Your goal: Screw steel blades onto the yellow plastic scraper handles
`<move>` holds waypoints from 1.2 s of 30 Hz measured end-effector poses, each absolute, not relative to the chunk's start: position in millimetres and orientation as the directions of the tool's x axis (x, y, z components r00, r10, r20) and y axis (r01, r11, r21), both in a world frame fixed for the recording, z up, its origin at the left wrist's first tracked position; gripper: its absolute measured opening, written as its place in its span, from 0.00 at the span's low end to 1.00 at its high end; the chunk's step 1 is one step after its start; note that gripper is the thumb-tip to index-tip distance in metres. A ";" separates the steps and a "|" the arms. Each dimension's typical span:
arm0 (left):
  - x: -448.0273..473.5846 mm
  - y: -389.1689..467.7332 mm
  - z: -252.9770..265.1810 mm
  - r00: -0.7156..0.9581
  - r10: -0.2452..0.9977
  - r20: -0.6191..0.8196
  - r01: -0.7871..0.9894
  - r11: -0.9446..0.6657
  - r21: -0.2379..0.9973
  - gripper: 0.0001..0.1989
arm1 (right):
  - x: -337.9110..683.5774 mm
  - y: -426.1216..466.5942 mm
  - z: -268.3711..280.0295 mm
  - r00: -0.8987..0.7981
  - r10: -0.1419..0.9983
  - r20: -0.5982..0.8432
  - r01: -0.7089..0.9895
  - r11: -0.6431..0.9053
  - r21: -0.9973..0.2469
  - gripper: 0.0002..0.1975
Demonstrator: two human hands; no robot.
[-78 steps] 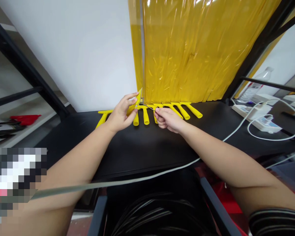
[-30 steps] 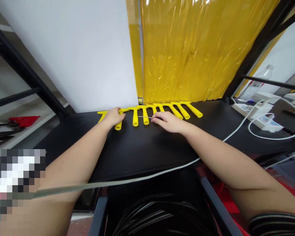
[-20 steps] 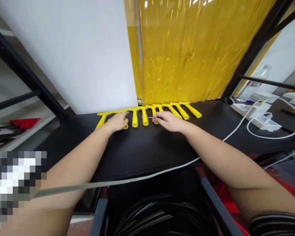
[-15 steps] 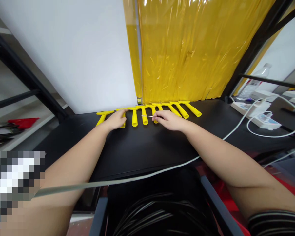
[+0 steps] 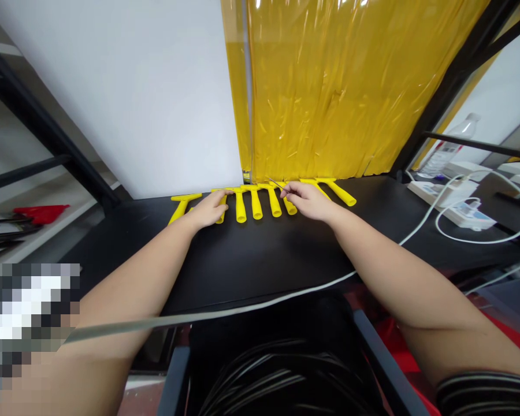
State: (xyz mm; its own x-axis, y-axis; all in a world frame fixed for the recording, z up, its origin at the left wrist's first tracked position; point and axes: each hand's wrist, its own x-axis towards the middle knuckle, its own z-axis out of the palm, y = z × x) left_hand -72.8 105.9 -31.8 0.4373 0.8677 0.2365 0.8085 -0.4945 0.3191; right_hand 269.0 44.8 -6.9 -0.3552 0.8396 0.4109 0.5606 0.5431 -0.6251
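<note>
Several yellow T-shaped handles (image 5: 257,205) lie in a row along the back of the black tabletop, their hollow round ends facing me. At the left part of the row, my left hand (image 5: 208,210) has its fingers closed around one yellow T-shaped piece (image 5: 221,215), partly hiding it. Pinched between the fingertips of my right hand (image 5: 305,199) is a thin metal rod (image 5: 278,185), which points up and left over the crossbars. That hand hovers above the right half of the row, covering parts of some pieces. Another T-shaped piece (image 5: 181,207) lies left of my left hand.
Behind the row stand a white panel (image 5: 156,104) and a yellow plastic curtain (image 5: 320,98). At the right are white power strips (image 5: 463,211) and a clear bottle (image 5: 448,147). A white cable (image 5: 260,306) crosses the table's front edge. Black frame posts (image 5: 52,127) flank the table.
My right hand has moved right and slightly up, and the rod has tilted from level to slanting up-left. My left hand with its yellow piece has shifted slightly right.
</note>
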 end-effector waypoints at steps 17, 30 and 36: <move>-75.1 88.6 -20.0 0.631 0.766 0.122 0.743 -0.642 0.190 0.42 | 331.1 79.9 0.1 0.129 0.845 0.519 0.543 0.378 -0.750 0.05; -83.3 89.0 -15.2 0.582 0.810 0.076 0.790 -0.585 0.185 0.42 | 328.2 78.9 -11.5 -0.041 0.909 0.415 0.696 0.324 -0.641 0.08; -73.6 83.3 -12.9 0.663 0.727 0.180 0.719 -0.685 0.120 0.41 | 297.7 63.4 -16.3 -0.365 0.857 0.363 0.725 0.506 -0.467 0.15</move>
State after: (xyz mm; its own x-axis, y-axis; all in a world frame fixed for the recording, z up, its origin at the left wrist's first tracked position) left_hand -73.6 83.3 -12.9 0.6628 0.7268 0.1799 0.7187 -0.6850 0.1195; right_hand 297.7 63.4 -16.3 -0.3649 0.8573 0.3632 0.7249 0.5064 -0.4671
